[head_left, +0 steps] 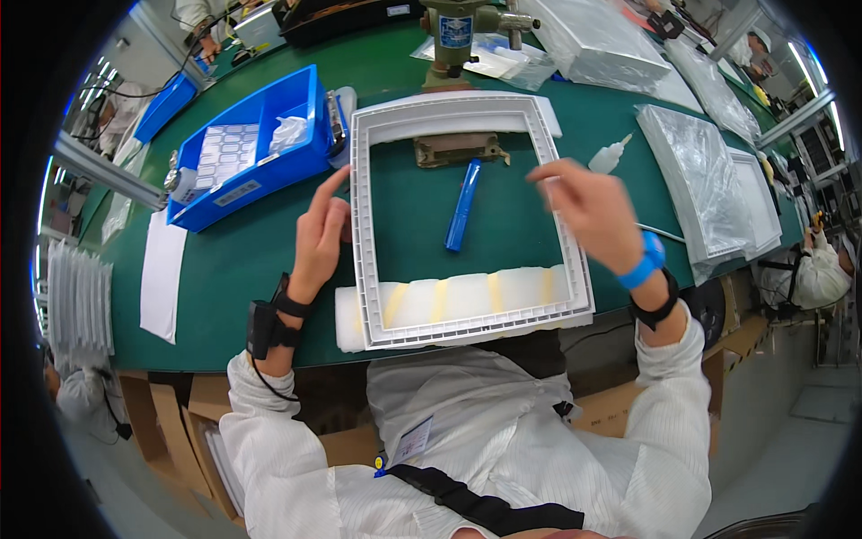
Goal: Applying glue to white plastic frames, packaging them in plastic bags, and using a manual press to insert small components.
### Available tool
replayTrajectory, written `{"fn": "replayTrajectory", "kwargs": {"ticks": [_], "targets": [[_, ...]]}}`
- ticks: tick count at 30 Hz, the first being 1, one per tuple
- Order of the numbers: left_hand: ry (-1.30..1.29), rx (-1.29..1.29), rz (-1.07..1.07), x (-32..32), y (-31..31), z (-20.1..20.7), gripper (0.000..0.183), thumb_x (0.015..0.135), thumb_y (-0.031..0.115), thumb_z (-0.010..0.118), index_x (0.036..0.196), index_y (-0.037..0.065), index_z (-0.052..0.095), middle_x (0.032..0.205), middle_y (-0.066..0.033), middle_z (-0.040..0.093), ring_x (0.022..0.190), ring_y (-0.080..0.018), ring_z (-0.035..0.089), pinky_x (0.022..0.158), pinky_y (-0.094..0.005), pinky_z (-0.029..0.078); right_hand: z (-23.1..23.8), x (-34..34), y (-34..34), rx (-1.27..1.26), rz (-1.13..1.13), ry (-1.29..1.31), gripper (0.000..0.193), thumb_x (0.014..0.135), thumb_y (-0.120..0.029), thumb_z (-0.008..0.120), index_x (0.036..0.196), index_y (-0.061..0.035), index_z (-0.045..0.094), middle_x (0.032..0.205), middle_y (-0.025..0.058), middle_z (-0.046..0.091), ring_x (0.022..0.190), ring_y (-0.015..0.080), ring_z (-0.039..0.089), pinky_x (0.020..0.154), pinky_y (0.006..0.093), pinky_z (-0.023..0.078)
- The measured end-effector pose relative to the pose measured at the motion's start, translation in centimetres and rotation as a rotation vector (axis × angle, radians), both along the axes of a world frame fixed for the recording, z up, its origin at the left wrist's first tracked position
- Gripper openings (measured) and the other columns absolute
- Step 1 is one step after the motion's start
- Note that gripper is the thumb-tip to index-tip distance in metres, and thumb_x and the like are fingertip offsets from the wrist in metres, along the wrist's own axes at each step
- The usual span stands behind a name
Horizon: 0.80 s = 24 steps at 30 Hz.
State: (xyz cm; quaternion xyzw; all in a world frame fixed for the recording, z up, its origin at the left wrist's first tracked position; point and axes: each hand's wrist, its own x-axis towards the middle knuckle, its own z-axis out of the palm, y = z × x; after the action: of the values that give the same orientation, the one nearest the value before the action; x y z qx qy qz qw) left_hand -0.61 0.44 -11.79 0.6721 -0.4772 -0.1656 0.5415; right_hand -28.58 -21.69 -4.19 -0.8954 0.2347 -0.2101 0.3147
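A white rectangular plastic frame (363, 242) with a ribbed edge lies before me. Its near side rests on a padded white foam roll (467, 295) banded with yellow tape. My left hand (321, 235) is at the frame's left side, index finger stretched along the edge and the other fingers loosely bent; whether it presses on the frame is unclear. Over the right side hovers my right hand (588, 211), fingers bent and smeared by motion, so anything small in them is hidden. Inside the frame's opening, a slim blue stick-like tool (462, 205) lies on the green mat.
Behind the frame stands a green bench press (449, 45), its metal base (460, 149) showing through the opening. A blue divided bin (247, 190) sits left, above white paper (163, 278). To the right are a white dropper bottle (608, 157) and plastic-wrapped frames (696, 184).
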Motion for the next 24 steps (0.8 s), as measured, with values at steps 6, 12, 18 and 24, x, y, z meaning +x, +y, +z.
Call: {"fn": "replayTrajectory", "kwargs": {"ticks": [6,12,18,24], "targets": [[-0.005,-0.053,0.056,0.7,-0.5,-0.8,0.035,0.100,0.012,0.046,0.132,0.003,0.055,0.069,0.0021,0.055,0.058,-0.0028,0.043,0.052,-0.0186,0.034,-6.7,-8.8,-4.9,-0.509,-0.256,0.051,0.018,0.086,-0.010,0.064,0.104,-0.0068,0.068,0.097,0.0110,0.066,0.089,0.0300,0.063,0.073,0.0392,0.049],[-0.038,-0.131,0.074,0.8,-0.7,-0.8,0.028,0.096,0.006,0.051,0.122,0.002,0.063,0.067,0.0015,0.056,0.058,-0.0023,0.044,0.052,-0.0196,0.036,-8.6,-9.2,-4.2,-0.489,-0.250,0.149,0.011,0.087,-0.008,0.063,0.098,-0.0063,0.063,0.101,0.0098,0.062,0.101,0.0325,0.057,0.082,0.0443,0.045],[-0.120,-0.223,0.138,1.2,-0.7,-0.4,0.025,0.096,0.005,0.051,0.116,0.001,0.066,0.072,-0.0009,0.059,0.062,-0.0026,0.048,0.053,-0.0183,0.037,-5.6,-9.5,-3.2,-0.428,-0.347,-0.091,0.011,0.096,-0.006,0.054,0.104,0.0001,0.058,0.093,0.0142,0.059,0.078,0.0322,0.059,0.069,0.0390,0.047],[-0.477,-0.099,0.021,-0.8,-3.2,4.9,0.024,0.093,0.011,0.057,0.113,0.001,0.065,0.076,-0.0097,0.065,0.065,-0.0157,0.060,0.058,-0.0261,0.046,1.1,-7.1,-0.1,-0.266,-0.201,-0.170,0.013,0.097,-0.003,0.055,0.109,0.0003,0.060,0.082,0.0073,0.057,0.067,0.0123,0.048,0.059,0.0254,0.040]]}}
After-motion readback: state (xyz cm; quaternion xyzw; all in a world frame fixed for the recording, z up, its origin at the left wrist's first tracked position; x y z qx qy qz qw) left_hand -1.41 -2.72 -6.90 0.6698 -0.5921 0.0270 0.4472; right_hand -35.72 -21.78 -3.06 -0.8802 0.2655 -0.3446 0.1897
